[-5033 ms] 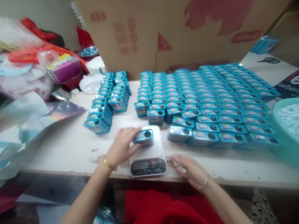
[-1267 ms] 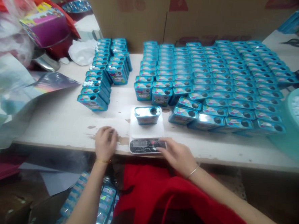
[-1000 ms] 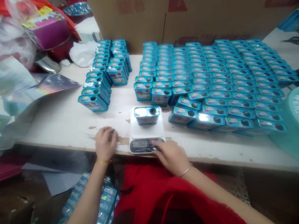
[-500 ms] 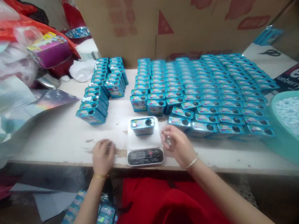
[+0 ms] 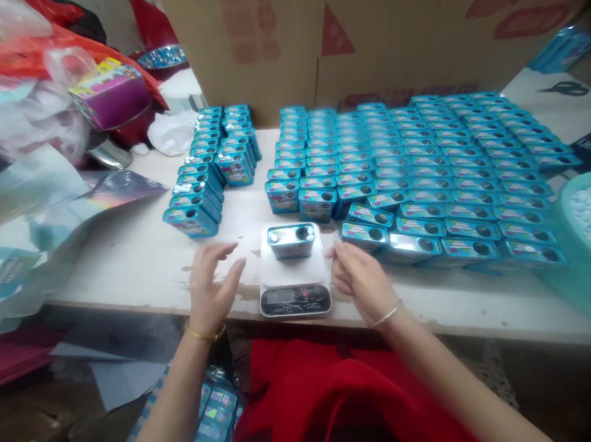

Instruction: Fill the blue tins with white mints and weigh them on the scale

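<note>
A blue tin [image 5: 291,242] stands on the white plate of a small kitchen scale [image 5: 295,301], with small white pieces on its top near the dark round hole. To the left of the scale, my left hand [image 5: 214,279] is raised with fingers and thumb apart and nothing between them. My right hand [image 5: 362,278] is just right of the scale, its fingers closed together; whatever they hold, if anything, is hidden.
Rows of blue tins [image 5: 427,189] fill the right of the table [image 5: 137,271]; a smaller group [image 5: 191,218] stands left. A green basin [image 5: 563,264] of white pieces is far right. Behind is a large cardboard box [image 5: 286,54]. Plastic wrapping [image 5: 31,191] lies left.
My left hand has lifted from the table and opened toward the scale. My right hand stays by the scale with its fingers closed. The view has shifted slightly, and the tin remains on the scale.
</note>
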